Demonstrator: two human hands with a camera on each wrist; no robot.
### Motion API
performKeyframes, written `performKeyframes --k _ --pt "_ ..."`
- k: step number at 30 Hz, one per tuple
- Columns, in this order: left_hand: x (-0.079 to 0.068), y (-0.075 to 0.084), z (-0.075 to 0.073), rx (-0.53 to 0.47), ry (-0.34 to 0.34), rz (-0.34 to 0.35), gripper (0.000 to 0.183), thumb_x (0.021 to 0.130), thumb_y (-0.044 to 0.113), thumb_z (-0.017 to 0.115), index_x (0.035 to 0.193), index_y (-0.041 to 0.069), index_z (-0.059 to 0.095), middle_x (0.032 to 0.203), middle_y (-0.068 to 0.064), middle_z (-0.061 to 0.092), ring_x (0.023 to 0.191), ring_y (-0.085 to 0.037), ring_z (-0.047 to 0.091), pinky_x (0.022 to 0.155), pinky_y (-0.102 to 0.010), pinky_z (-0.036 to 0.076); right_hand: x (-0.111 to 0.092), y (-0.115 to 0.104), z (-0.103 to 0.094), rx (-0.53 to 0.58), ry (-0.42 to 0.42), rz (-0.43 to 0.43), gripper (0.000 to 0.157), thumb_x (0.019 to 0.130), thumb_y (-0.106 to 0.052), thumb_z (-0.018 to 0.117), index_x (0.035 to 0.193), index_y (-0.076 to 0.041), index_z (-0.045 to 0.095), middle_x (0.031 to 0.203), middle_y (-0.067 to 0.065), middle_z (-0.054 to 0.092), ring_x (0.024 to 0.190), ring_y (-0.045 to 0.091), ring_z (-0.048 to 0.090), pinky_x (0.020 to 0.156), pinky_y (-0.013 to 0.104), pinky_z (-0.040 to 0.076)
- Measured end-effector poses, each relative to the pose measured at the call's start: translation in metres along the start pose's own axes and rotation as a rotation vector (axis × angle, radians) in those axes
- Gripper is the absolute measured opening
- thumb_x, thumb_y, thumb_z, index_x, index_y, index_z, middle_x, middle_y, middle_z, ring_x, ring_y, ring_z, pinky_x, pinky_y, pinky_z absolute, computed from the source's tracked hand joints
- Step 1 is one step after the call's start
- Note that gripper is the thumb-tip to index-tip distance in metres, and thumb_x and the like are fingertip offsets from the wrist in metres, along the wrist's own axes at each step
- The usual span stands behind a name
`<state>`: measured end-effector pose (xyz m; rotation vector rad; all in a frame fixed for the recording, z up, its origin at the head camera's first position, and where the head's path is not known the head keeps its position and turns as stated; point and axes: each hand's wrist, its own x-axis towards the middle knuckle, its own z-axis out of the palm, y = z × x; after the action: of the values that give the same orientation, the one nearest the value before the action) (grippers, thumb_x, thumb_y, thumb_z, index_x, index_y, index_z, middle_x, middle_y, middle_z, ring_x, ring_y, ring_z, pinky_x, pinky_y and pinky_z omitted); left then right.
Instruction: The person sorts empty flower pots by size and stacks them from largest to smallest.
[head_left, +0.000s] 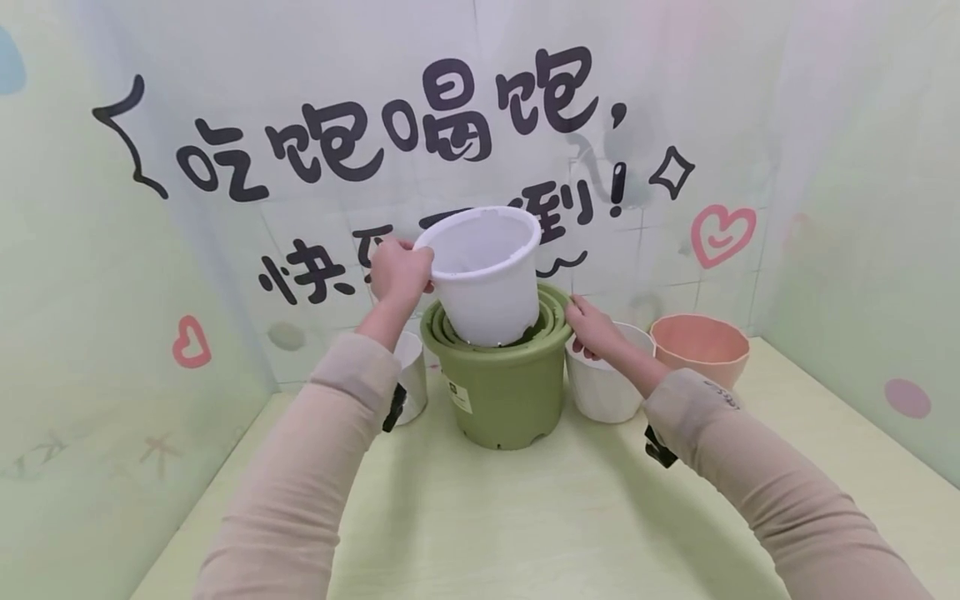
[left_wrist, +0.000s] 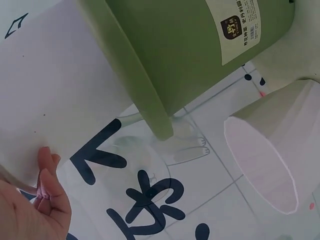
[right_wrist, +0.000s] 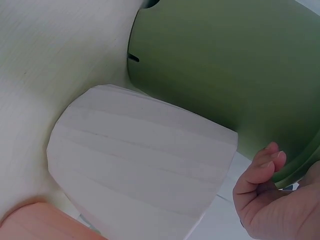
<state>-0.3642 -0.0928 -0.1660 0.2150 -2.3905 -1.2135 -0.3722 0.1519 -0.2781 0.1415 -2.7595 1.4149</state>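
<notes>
My left hand [head_left: 401, 271] grips the rim of a white plastic flowerpot [head_left: 487, 300] at its left side. That pot is tilted, its lower part inside the mouth of a large green flowerpot [head_left: 510, 400], which has more green rims nested in it. On the green pot's right rim, my right hand [head_left: 596, 327] holds with curled fingers. In the left wrist view the left fingers [left_wrist: 52, 185] bend at the white pot's rim, and a label [left_wrist: 235, 30] shows on the green pot. From the right wrist, curled fingers [right_wrist: 260, 175] appear at the green rim.
A ribbed white pot [head_left: 607, 383] stands right of the green pot, beside a pink pot [head_left: 701, 346]. Another white pot [head_left: 412, 383] is at the left, partly behind my left arm. The lettered wall [head_left: 480, 167] rises just behind the pots on the pale table [head_left: 487, 517].
</notes>
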Motion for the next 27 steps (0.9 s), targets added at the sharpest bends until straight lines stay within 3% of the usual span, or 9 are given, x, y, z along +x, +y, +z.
performKeyframes --k 5,11,18,27 --pt "-0.003 -0.003 0.005 0.065 -0.006 0.016 0.035 0.071 0.019 0.044 0.103 0.007 0.052 0.069 -0.006 0.059 0.044 -0.012 0.056 0.046 -0.024 0.039 -0.001 0.0 -0.001 -0.009 0.001 -0.008 0.051 0.084 -0.033 0.02 0.134 -0.022 0.012 0.055 0.012 0.05 0.035 0.014 0.038 0.032 0.022 0.031" --pt "-0.008 -0.005 0.011 0.169 -0.113 0.069 0.037 0.073 0.016 0.043 0.107 0.004 0.05 0.079 -0.008 0.059 0.045 -0.012 0.054 0.047 -0.023 0.041 0.0 0.0 -0.002 -0.003 0.003 -0.002 0.052 0.084 -0.033 0.021 0.134 -0.021 0.011 0.055 0.011 0.05 0.036 0.014 0.039 0.032 0.022 0.032" --pt "-0.008 -0.011 0.02 0.294 -0.173 0.107 0.022 0.072 0.018 0.043 0.088 0.006 0.053 0.067 -0.007 0.056 0.058 -0.019 0.053 0.049 -0.026 0.037 0.0 0.0 -0.002 0.001 0.003 -0.009 0.052 0.084 -0.033 0.021 0.134 -0.021 0.011 0.057 0.013 0.051 0.036 0.014 0.039 0.033 0.022 0.032" --pt "-0.009 -0.032 0.031 0.33 -0.29 0.112 0.02 0.071 0.021 0.047 0.082 0.005 0.049 0.075 -0.007 0.051 0.063 -0.021 0.047 0.052 -0.029 0.036 -0.002 -0.001 -0.001 0.01 -0.004 -0.016 0.051 0.085 -0.031 0.02 0.134 -0.02 0.012 0.055 0.011 0.049 0.037 0.014 0.038 0.032 0.022 0.031"
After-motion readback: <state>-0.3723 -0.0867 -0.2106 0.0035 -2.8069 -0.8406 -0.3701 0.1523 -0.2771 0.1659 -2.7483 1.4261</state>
